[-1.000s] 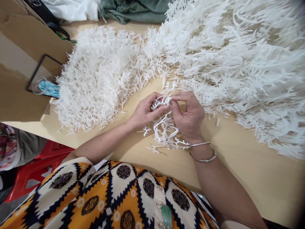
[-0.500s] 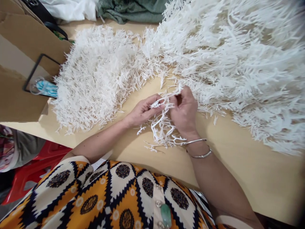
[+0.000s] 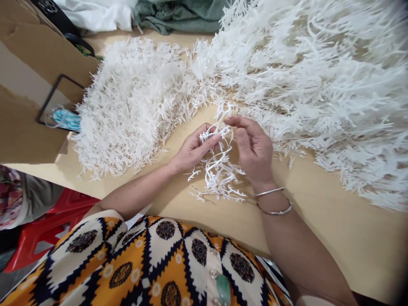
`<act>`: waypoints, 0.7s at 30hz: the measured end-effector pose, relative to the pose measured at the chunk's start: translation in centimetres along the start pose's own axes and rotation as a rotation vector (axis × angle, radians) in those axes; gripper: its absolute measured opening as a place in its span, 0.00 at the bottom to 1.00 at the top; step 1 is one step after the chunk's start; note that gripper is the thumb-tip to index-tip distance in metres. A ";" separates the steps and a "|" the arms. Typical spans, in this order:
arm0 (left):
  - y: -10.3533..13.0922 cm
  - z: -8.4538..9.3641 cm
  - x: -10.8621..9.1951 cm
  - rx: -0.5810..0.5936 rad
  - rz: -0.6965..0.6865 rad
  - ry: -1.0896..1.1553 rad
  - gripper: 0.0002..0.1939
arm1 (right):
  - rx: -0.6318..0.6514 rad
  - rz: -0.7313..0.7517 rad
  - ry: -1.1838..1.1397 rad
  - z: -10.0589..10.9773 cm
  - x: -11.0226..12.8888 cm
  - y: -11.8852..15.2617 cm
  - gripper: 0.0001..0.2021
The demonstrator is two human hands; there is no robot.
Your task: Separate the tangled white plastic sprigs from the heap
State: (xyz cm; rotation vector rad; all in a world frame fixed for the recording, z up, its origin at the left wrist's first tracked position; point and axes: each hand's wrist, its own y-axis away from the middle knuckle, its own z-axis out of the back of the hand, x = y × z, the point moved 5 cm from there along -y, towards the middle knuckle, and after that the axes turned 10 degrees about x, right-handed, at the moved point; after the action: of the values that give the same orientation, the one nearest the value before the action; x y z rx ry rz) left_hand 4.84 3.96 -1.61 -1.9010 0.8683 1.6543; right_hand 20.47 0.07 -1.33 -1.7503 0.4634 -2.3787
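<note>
Branches (image 3: 213,180), white, smooth and forked, are pinched by the left hand (image 3: 194,148) over the tabletop (image 3: 318,204) near its front edge; the right hand (image 3: 255,148) is held part-open beside them, contact uncertain. A cardboard box (image 3: 25,136), contents hidden, is set leftward, close to that edge.

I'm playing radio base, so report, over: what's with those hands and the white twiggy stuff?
Left hand gripping white twiggy strands. Right hand close by, thumb and forefinger parted. Strands bunched together; white piles beyond.
</note>
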 end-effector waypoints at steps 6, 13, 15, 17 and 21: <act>0.0 0.1 0.4 -0.006 0.002 -0.019 0.17 | 0.005 -0.027 0.050 -0.3 -0.9 0.3 0.02; -0.1 -0.6 -0.3 0.198 -0.119 -0.190 0.18 | -0.062 -0.076 0.216 0.1 -1.5 -0.7 0.07; 0.0 -0.8 -0.4 0.207 -0.134 -0.229 0.18 | -0.068 -0.084 0.208 0.4 -1.8 -0.8 0.08; 0.0 -0.5 -0.1 0.120 -0.081 -0.179 0.18 | -0.053 -0.079 0.209 0.5 -2.0 -0.7 0.05; 0.1 0.0 0.3 0.000 -0.006 -0.089 0.18 | -0.045 -0.068 0.140 0.3 -1.5 -0.2 0.10</act>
State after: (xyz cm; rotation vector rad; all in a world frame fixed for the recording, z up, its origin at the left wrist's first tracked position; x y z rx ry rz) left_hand 4.78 3.81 -1.90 -1.8130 0.8258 1.7217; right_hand 21.24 0.66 -2.57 -1.6496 0.4866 -2.5698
